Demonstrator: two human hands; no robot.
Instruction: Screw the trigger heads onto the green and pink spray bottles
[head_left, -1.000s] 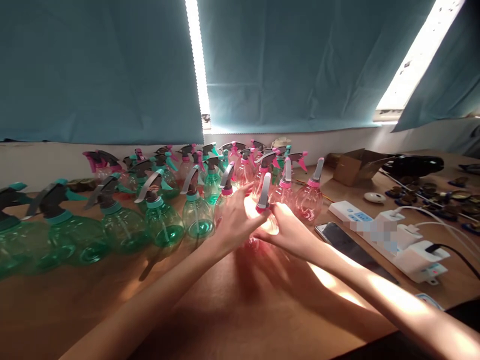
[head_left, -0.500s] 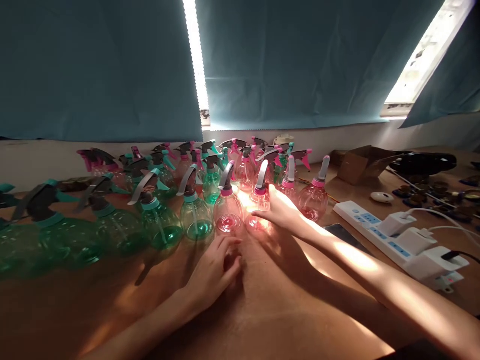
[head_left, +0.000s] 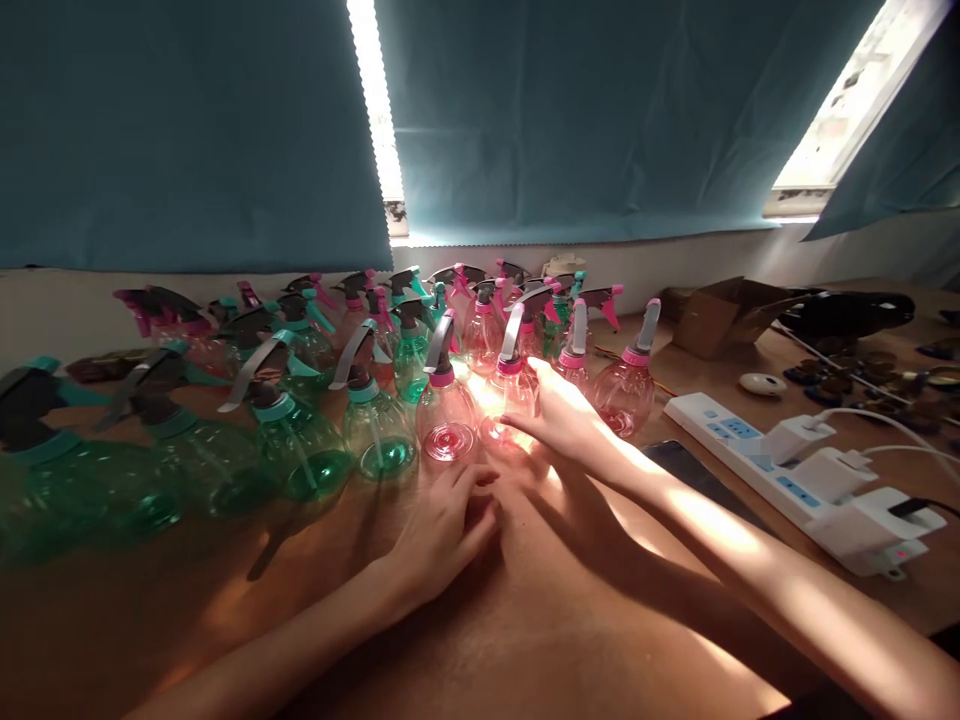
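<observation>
Stretching across the lower view, the tabletop [head_left: 112,620] carries everything, with a blue curtain [head_left: 187,130] hanging behind it. Green spray bottles [head_left: 300,455] stand in a front row on the left, and pink spray bottles [head_left: 626,385] crowd the middle and back. To the right lie a white power strip [head_left: 720,430] and, farther back, a cardboard box [head_left: 709,315]. A second ago both hands held one pink bottle [head_left: 508,395] raised just above the tabletop. Half a second ago it already stood in the front row, and it has stayed there since, between two other pink ones. The right hand [head_left: 566,420] has kept to it, fingers stretched out and laid against the lower right of its round body, not wrapped around it. The left hand [head_left: 442,525] let go in that second and drew back. It now rests on the tabletop just in front of the row, fingers loosely curled, holding nothing, close to where it lay half a second ago. The bottle stands upright on its base, long axis vertical. Its grey spray head slants up and back toward the curtain, leaning slightly right. Which way the nozzle itself points cannot be told from here.
</observation>
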